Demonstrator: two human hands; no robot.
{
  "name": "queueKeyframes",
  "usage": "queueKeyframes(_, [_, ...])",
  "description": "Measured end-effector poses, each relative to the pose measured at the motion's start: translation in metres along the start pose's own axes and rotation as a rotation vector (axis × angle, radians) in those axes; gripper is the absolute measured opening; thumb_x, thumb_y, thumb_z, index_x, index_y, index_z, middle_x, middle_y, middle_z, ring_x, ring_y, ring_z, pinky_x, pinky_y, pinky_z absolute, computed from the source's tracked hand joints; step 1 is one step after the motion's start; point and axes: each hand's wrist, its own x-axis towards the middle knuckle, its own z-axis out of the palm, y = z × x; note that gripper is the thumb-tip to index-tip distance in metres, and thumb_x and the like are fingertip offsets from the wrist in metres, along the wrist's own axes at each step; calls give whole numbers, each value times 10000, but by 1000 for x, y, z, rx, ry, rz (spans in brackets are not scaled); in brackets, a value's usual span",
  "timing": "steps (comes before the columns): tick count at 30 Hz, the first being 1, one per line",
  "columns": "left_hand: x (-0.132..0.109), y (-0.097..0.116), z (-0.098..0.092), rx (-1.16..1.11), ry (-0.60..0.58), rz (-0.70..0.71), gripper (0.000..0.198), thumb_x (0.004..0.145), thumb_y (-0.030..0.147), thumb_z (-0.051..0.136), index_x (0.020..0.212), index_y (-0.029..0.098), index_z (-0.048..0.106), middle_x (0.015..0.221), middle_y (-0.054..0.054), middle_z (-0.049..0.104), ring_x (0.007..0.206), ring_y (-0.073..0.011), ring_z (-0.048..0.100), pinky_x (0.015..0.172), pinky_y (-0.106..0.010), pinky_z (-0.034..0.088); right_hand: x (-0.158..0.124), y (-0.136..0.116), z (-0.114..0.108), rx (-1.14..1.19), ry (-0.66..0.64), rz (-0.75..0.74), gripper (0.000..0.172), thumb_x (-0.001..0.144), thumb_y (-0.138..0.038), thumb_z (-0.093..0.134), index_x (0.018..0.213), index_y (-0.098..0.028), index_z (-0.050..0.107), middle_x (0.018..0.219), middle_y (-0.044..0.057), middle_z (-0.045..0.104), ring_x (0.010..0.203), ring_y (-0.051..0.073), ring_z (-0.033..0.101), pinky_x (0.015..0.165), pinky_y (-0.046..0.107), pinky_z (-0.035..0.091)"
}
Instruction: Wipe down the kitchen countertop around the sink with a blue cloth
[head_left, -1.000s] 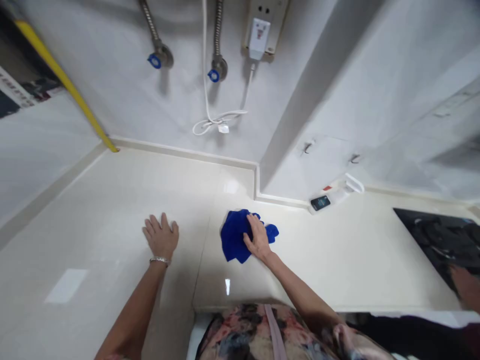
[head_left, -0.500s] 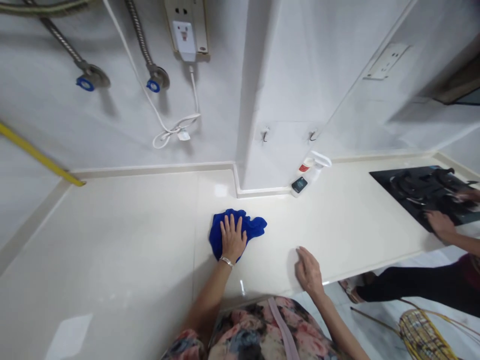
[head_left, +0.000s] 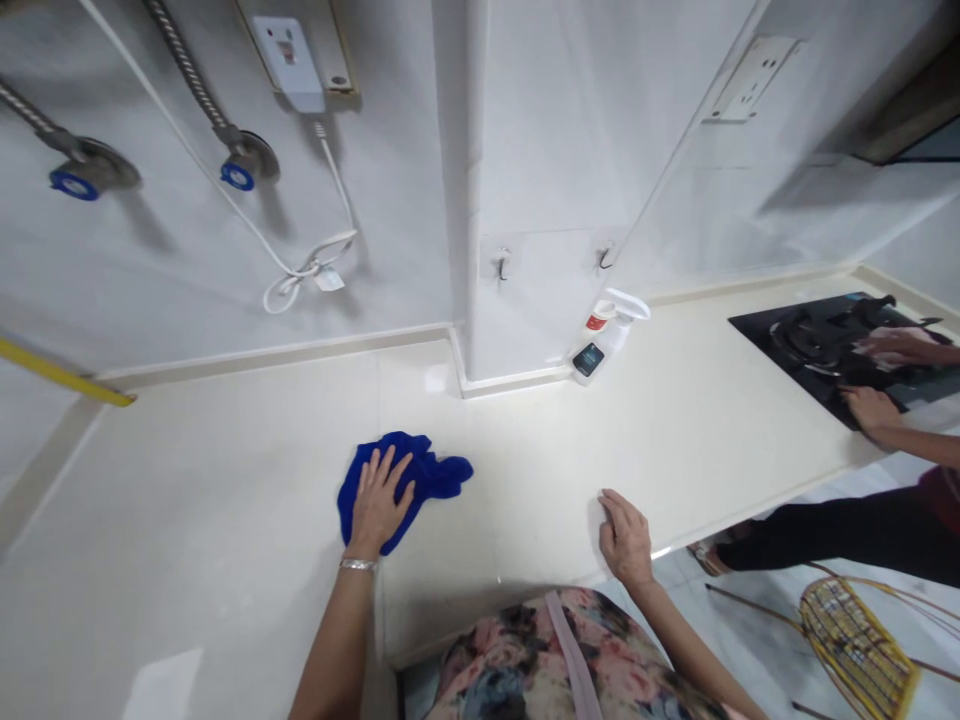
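A crumpled blue cloth lies on the cream countertop. My left hand, with a bracelet at the wrist, presses flat on the cloth's left part, fingers spread. My right hand rests palm down on the counter near its front edge, to the right of the cloth and apart from it, holding nothing.
A white spray bottle lies at the foot of a wall column. A black gas hob is at far right, where another person's hands work. A wire basket stands on the floor. Hoses and a looped cable hang on the wall.
One second ago my right hand was on the cloth; now my left hand is on it and has slid it leftward. My right hand has settled by the counter's front edge.
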Motion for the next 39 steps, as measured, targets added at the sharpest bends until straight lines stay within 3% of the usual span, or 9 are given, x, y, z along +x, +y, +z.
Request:
queueKeyframes(5, [-1, -10, -11, 36, 134, -294, 654, 1028, 487, 460, 1577, 136, 517, 1737, -253, 280, 1635, -470, 159, 1285, -721, 213, -1, 2, -3, 2, -4, -7, 404, 951, -204, 446, 1299, -231, 648, 1381, 135, 686, 1293, 288, 641, 1080, 519, 525])
queueKeyframes(11, [22, 39, 36, 5, 249, -565, 688, 1032, 539, 424, 1543, 94, 546, 1729, -332, 210, 1611, -576, 3, 1192, -868, 141, -3, 1, -6, 6, -14, -8, 418, 941, -207, 461, 1320, -261, 629, 1369, 133, 691, 1259, 320, 662, 1040, 558, 544])
queueKeyframes(15, [65, 50, 45, 26, 239, -479, 708, 1025, 528, 442, 1590, 105, 490, 1766, -291, 123, 1626, -542, -8, 1240, -828, 107, -6, 5, -7, 5, -17, -29, 438, 939, -206, 480, 1348, -275, 620, 1362, 128, 694, 1246, 327, 664, 1022, 555, 541])
queueKeyframes(20, [138, 29, 32, 8, 107, -292, 545, 1062, 468, 361, 1511, 288, 612, 1772, -97, 281, 1658, -374, 150, 1328, -663, 154, -12, 7, -7, -7, -35, -29, 419, 958, -198, 476, 1356, -225, 605, 1387, 133, 680, 1270, 325, 647, 1064, 553, 506])
queueKeyframes(23, [186, 22, 35, -1, 93, -180, 532, 1070, 439, 337, 1494, 293, 625, 1717, -77, 406, 1629, -309, 272, 1339, -571, 194, -15, 10, -7, -2, -37, -32, 414, 964, -202, 479, 1357, -215, 608, 1385, 140, 683, 1265, 334, 648, 1047, 543, 508])
queueKeyframes(27, [253, 23, 49, -56, 96, -98, 554, 1055, 385, 382, 1560, 212, 533, 1621, -108, 540, 1566, -284, 387, 1306, -520, 257, -20, 21, -6, -11, -34, -75, 415, 958, -222, 511, 1356, -243, 628, 1353, 127, 706, 1206, 341, 681, 977, 522, 535])
queueKeyframes(31, [308, 21, 60, -73, 132, -136, 429, 1040, 394, 453, 1354, 229, 694, 1452, -99, 685, 1432, -336, 498, 1212, -556, 330, -23, 27, -9, -24, -65, -84, 422, 958, -218, 502, 1362, -256, 619, 1327, 135, 715, 1166, 337, 697, 934, 507, 559])
queueKeyframes(35, [328, 16, 65, -87, 160, -176, 368, 1007, 436, 537, 1251, 250, 743, 1348, -99, 738, 1335, -361, 533, 1165, -567, 345, -22, 23, -11, -24, -73, -71, 411, 966, -236, 504, 1363, -259, 611, 1328, 148, 709, 1157, 343, 691, 925, 518, 560])
queueKeyframes(39, [315, 23, 63, -109, 128, -163, 448, 1026, 397, 455, 1373, 234, 686, 1440, -95, 693, 1406, -326, 505, 1228, -537, 314, -14, 13, -11, -17, -52, -21, 390, 976, -218, 478, 1336, -247, 624, 1327, 151, 704, 1192, 349, 671, 969, 542, 537])
